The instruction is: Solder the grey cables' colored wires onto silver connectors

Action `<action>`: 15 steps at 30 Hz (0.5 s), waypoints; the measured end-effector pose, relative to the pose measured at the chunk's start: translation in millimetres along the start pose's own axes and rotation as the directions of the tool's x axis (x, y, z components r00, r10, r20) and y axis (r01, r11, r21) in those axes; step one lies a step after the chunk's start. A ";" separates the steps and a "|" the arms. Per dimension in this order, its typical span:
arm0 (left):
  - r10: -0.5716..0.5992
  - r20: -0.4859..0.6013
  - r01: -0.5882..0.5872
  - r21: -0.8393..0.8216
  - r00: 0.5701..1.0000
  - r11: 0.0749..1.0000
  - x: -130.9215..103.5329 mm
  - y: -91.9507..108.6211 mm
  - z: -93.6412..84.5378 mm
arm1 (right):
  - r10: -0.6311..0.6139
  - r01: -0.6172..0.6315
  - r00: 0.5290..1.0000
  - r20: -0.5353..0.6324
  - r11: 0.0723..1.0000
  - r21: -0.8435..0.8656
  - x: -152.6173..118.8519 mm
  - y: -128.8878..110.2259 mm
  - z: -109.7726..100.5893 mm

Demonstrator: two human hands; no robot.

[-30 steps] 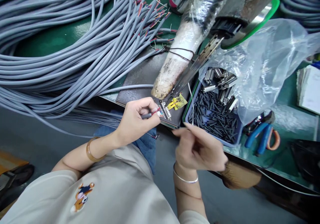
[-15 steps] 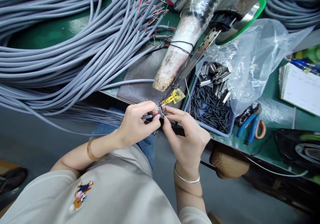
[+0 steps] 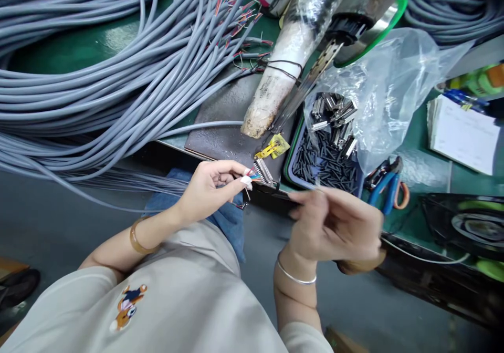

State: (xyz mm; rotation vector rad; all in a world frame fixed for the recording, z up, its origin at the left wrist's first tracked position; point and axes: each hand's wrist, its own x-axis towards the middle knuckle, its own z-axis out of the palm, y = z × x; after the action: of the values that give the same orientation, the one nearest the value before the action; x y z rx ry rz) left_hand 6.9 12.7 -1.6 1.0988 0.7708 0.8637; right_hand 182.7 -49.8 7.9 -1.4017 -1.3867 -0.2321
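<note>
My left hand (image 3: 214,187) pinches the thin coloured wires (image 3: 255,175) just behind a metal multi-pin connector (image 3: 264,171). The connector points up and right, near the bench edge, and its pins face my fingers. My right hand (image 3: 334,221) is apart from it, in front of a blue-purple bin (image 3: 360,182). Its fingers are curled but smeared by motion, so I cannot make out whether anything is between them. Small black sleeves (image 3: 326,166) fill the bin's near part, with several loose metal connectors (image 3: 334,114) on top behind them.
Long bundles of grey cable (image 3: 118,95) lie at the left. A white, wrapped tube (image 3: 271,93) and a soldering iron (image 3: 303,87) angle down over a dark plate (image 3: 212,137). Yellow clip (image 3: 271,147), plastic bag (image 3: 386,90), blue-handled cutters (image 3: 384,187) and paper pad (image 3: 462,132) are nearby.
My right hand has left the connector and moved right, towards the bin's front. My left hand still holds the wires, and the connector is now in plain view.
</note>
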 end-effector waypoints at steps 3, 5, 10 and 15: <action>-0.126 0.001 0.125 -0.140 0.992 0.982 -1.4 2.2 -2.0 | -0.077 0.102 0.964 -0.254 0.991 0.089 -3.6 2.8 1.2; -0.132 0.005 0.130 -0.195 0.991 0.972 -1.9 2.8 -3.2 | -0.057 0.080 0.980 -0.191 0.990 0.118 -7.8 2.2 4.0; -0.122 0.046 0.129 -0.216 0.991 0.968 -1.2 2.7 -4.2 | 0.130 -0.162 0.978 0.163 0.966 0.204 -23.8 -2.0 14.7; -0.105 0.013 0.105 -0.199 0.994 0.974 -0.1 0.7 -3.4 | 0.231 -0.247 0.967 0.111 0.954 0.167 -29.8 0.7 18.4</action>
State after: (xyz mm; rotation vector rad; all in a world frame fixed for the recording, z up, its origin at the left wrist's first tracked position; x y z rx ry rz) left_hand 3.7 14.2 -1.8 0.8744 0.7172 0.8303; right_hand 164.8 -53.0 -22.0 -1.4262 -1.2620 0.1139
